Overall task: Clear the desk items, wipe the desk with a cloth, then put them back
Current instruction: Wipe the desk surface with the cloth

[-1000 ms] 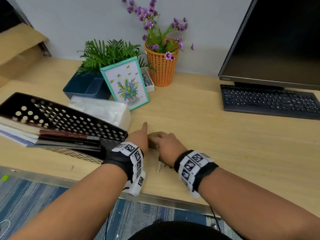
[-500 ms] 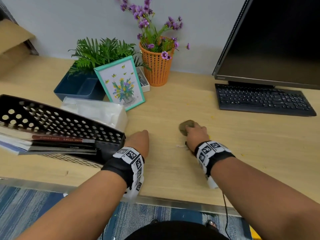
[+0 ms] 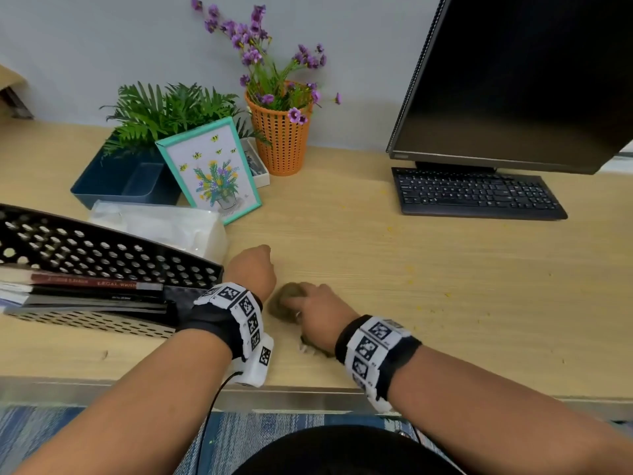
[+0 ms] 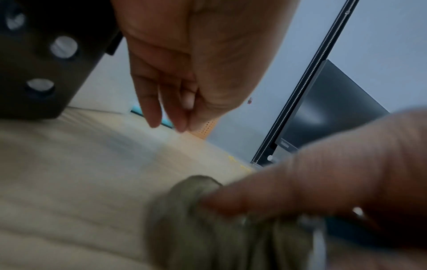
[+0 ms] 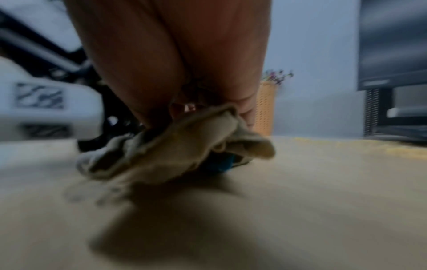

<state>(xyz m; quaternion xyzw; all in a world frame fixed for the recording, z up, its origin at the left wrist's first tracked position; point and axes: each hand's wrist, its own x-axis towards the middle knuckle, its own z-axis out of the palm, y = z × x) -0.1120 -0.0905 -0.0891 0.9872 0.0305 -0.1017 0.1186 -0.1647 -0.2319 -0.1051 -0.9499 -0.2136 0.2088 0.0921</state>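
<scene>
While your right hand [image 3: 317,311] bunches the cloth [image 3: 282,303] on the surface [image 3: 376,269], fingers curled round it, your left hand [image 3: 251,272] hangs loose and holds nothing. Black perforated tray [image 3: 102,248] holds books [image 3: 85,289]; orange basket [image 3: 282,138] holds purple flowers [image 3: 253,56].

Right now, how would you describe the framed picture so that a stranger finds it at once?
Start at the large black monitor and go left past the orange mesh basket of purple flowers. The teal-framed flower picture leans there against the dark blue plastic tray. It alone shows painted bees.
</scene>
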